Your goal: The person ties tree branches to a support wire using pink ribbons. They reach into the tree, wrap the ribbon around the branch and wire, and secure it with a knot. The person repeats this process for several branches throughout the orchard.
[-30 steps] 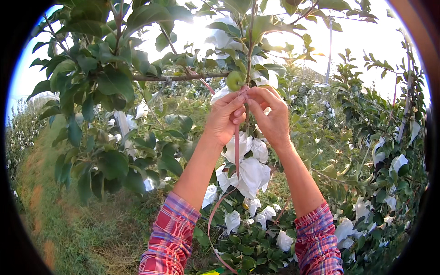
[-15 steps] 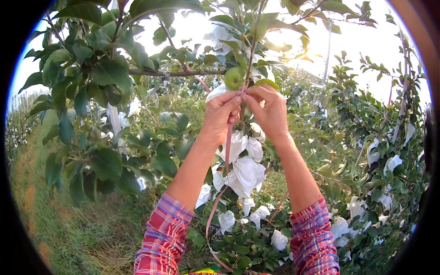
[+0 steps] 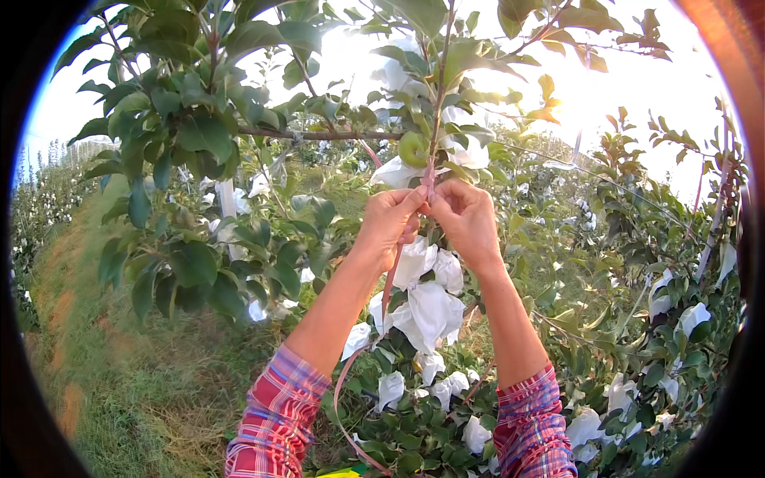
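- Evidently, the left hand was closed, thumb against fingers, pinching the pink ribbon, whose loose tail hung below.
- Mid-view, the ribbon was gathered at the upright stem, just under the green apple; it looked light, limp, perhaps slippery, best pinched close to the stem.
- Rightmost, the right hand was closed too, thumb to fingertips, apparently on the ribbon's gathered part.
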`<state>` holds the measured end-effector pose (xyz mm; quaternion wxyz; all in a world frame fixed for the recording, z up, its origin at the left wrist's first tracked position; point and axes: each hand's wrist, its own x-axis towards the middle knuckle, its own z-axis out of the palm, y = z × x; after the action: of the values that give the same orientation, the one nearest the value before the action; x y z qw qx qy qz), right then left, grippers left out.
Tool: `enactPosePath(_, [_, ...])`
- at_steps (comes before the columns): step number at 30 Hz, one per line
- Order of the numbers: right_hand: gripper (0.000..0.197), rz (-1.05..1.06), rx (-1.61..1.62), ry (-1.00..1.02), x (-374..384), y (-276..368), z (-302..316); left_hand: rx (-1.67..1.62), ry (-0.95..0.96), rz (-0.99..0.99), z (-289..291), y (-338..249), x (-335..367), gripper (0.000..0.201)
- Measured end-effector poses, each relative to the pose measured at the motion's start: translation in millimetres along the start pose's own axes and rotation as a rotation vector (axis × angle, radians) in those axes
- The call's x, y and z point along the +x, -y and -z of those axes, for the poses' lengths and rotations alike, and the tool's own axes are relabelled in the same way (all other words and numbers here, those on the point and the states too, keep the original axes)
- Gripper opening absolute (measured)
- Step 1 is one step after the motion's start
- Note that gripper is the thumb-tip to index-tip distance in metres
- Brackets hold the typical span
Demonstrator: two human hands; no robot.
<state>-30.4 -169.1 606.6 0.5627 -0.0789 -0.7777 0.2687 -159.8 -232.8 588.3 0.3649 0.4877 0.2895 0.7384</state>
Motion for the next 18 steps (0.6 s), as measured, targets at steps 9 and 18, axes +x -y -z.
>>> enactPosePath(9, [0.007, 0.117, 0.012, -0.052, -51.8, -5.4, 0.3, 0.134, -0.06, -0.054, -28.3, 7.6, -15.3, 0.019])
enactPosePath(18, [0.001, 0.213, 0.103, 0.068, -63.7, -22.4, 8.2, 0.248, -0.313, -0.217, -36.3, 27.2, -47.3, 0.025])
